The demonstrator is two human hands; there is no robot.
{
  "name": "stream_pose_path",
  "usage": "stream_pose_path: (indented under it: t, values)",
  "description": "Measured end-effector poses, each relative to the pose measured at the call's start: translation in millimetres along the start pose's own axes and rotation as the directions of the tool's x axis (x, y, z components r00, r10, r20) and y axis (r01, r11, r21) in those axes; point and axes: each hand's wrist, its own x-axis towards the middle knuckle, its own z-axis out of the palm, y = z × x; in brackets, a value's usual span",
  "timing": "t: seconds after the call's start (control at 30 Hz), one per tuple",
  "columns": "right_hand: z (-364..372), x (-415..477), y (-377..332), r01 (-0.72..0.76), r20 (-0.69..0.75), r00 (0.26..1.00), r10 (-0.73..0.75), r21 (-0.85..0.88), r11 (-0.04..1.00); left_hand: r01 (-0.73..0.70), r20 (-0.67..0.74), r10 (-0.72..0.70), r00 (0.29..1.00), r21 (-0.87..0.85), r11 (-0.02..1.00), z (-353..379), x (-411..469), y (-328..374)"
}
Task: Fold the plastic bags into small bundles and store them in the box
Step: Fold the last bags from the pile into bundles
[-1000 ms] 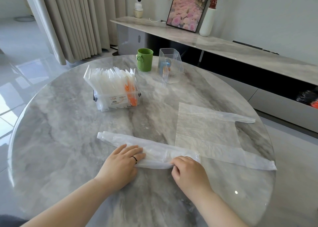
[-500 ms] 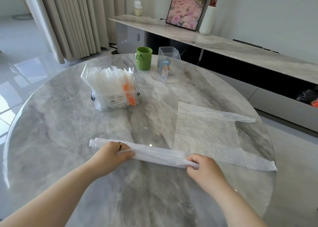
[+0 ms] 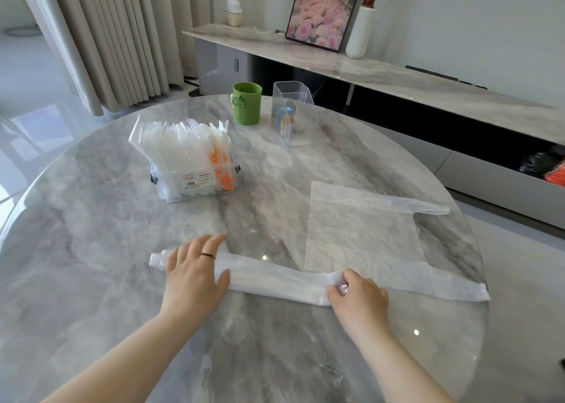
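A white plastic bag folded into a long narrow strip lies across the near part of the round marble table. My left hand lies flat on the strip's left part with straight fingers. At the strip's right end, my right hand pinches the plastic with curled fingers. A second white plastic bag lies spread flat to the right, its handles pointing right. The clear storage box stands at the back left, packed with upright folded bags, one of them orange.
A green cup and a clear ribbed container stand at the table's far side. Behind runs a long marble sideboard with a picture, a white vase and a small camera. Curtains hang at the left.
My left hand has gone from gripping the strip to lying flat on it. My right hand still holds the right end. The strip lies flatter on the table.
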Motion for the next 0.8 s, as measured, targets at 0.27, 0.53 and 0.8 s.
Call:
stream_pose_path:
  t: [0.27, 0.53, 0.8]
  values:
    - [-0.9, -3.0, -1.4, 0.0, -0.013, 1.0, -0.001, -0.108, 0.994, -0.482, 0.419, 0.376, 0.826, 0.179, 0.858, 25.9, -23.2, 15.8]
    - [4.4, 0.9, 0.7, -0.025, -0.234, 0.972, -0.016, -0.169, 0.985, -0.483, 0.52, 0.323, 0.791, 0.204, 0.852, 23.9, -24.5, 12.8]
    - [40.2, -27.8, -21.5, 0.542, 0.14, 0.84, -0.524, -0.258, 0.8, -0.503, 0.539, 0.347, 0.767, 0.168, 0.848, 24.2, -24.8, 13.1]
